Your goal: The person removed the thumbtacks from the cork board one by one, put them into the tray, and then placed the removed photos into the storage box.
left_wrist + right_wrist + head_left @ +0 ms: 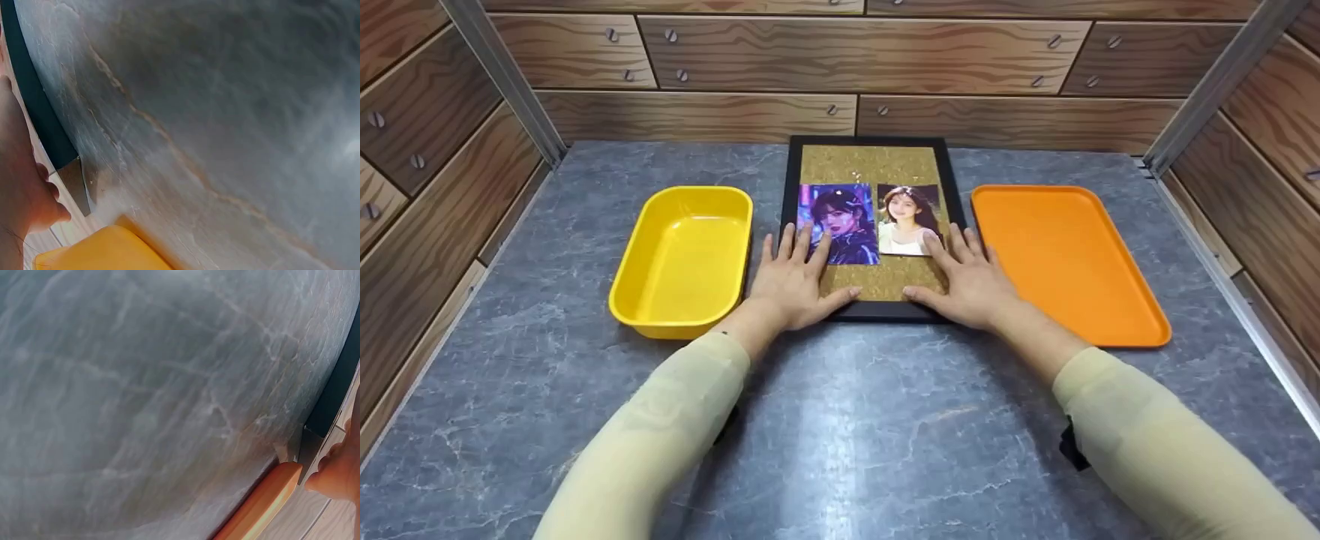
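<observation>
A black-framed board [887, 310] with a gold, cork-like face lies at the middle of the table. Two photo prints are on it: a purple-blue portrait [851, 247] on the left and a portrait in a white top [894, 238] on the right. My left hand [795, 283] lies with spread, straight fingers over the board's lower left corner, fingertips at the purple print. Over the lower right corner my right hand [973, 285] is spread likewise, a fingertip at the other print. Neither hand grips anything. In the wrist views, each hand shows only partly beside the black frame edge [42, 107].
Left of the board stands a deep yellow tub [682, 281]. On the right lies a flat orange tray [1065, 262], close by my right hand. The grey marbled table [840, 427] is bounded by wood-patterned walls [855, 56] at the back and sides.
</observation>
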A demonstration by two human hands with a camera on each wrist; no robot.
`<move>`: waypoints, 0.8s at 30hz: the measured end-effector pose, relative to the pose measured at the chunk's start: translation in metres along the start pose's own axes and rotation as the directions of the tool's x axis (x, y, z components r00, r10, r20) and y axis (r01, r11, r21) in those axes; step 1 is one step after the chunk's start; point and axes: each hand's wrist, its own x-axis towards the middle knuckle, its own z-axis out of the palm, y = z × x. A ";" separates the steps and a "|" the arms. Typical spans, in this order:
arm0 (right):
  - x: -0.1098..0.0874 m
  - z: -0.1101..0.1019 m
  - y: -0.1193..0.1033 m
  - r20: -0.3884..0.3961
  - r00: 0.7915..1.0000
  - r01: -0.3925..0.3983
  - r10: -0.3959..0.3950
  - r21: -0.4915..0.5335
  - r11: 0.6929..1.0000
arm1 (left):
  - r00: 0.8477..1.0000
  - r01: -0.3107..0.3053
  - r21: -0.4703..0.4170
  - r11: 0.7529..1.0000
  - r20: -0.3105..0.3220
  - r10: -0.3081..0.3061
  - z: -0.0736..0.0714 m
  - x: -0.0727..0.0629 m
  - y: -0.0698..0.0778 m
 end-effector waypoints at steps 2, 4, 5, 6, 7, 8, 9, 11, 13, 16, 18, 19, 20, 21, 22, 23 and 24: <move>0.000 0.000 0.000 0.005 1.000 0.001 -0.001 0.001 1.000 | 1.000 0.000 0.000 1.000 0.000 0.000 0.000 0.000 0.000; 0.000 0.000 0.001 0.013 1.000 0.003 -0.003 -0.001 1.000 | 1.000 0.000 -0.004 1.000 -0.002 0.000 0.001 0.000 0.000; 0.000 0.000 0.001 0.016 1.000 0.000 0.000 -0.001 1.000 | 1.000 -0.001 -0.005 1.000 -0.002 0.001 0.002 0.000 -0.001; 0.000 0.000 0.001 0.019 1.000 -0.002 0.002 -0.001 1.000 | 1.000 -0.001 -0.006 1.000 0.000 0.001 0.002 0.000 -0.001; 0.000 0.000 0.001 0.024 1.000 -0.002 0.002 -0.001 1.000 | 1.000 0.000 -0.007 1.000 0.000 0.000 0.002 0.000 -0.001; 0.000 0.000 0.001 0.028 1.000 -0.004 0.004 0.001 1.000 | 1.000 0.001 -0.006 1.000 0.001 -0.001 0.003 0.000 -0.001; 0.000 0.000 0.001 0.031 1.000 -0.006 0.006 0.003 1.000 | 1.000 0.001 -0.006 1.000 0.002 -0.001 0.003 0.000 -0.001; 0.000 0.000 0.001 0.035 0.999 -0.012 0.011 0.009 1.000 | 1.000 0.003 -0.005 1.000 0.005 -0.003 0.003 0.000 -0.001; 0.000 0.000 0.002 0.038 0.999 -0.010 0.009 0.017 1.000 | 1.000 0.006 -0.009 1.000 0.010 -0.006 0.004 0.000 -0.001; 0.000 0.000 0.002 0.039 0.999 -0.005 0.004 0.019 1.000 | 1.000 0.010 -0.016 1.000 0.020 -0.010 0.004 0.000 -0.001; 0.000 0.001 0.002 0.041 0.999 0.002 -0.003 0.019 1.000 | 1.000 0.012 -0.018 1.000 0.026 -0.012 0.005 0.001 -0.001; 0.000 0.001 0.003 0.041 0.999 0.005 -0.006 0.020 1.000 | 1.000 0.013 -0.021 1.000 0.027 -0.012 0.005 0.001 -0.001; 0.000 0.001 0.003 0.043 0.999 0.006 -0.007 0.021 1.000 | 1.000 0.014 -0.022 1.000 0.027 -0.013 0.006 0.001 -0.001; 0.000 0.001 0.003 0.045 0.999 0.006 -0.007 0.024 1.000 | 1.000 0.014 -0.023 1.000 0.028 -0.014 0.006 0.001 -0.001; 0.000 0.001 0.003 0.047 0.999 0.006 -0.007 0.027 1.000 | 0.999 0.015 -0.025 1.000 0.029 -0.014 0.006 0.001 0.000; 0.000 0.001 0.003 0.046 0.999 0.006 -0.008 0.031 0.999 | 0.999 0.016 -0.027 1.000 0.029 -0.015 0.006 0.001 0.000; 0.000 0.001 0.003 0.045 0.999 0.007 -0.008 0.035 0.999 | 0.999 0.017 -0.028 0.999 0.029 -0.016 0.006 0.001 0.000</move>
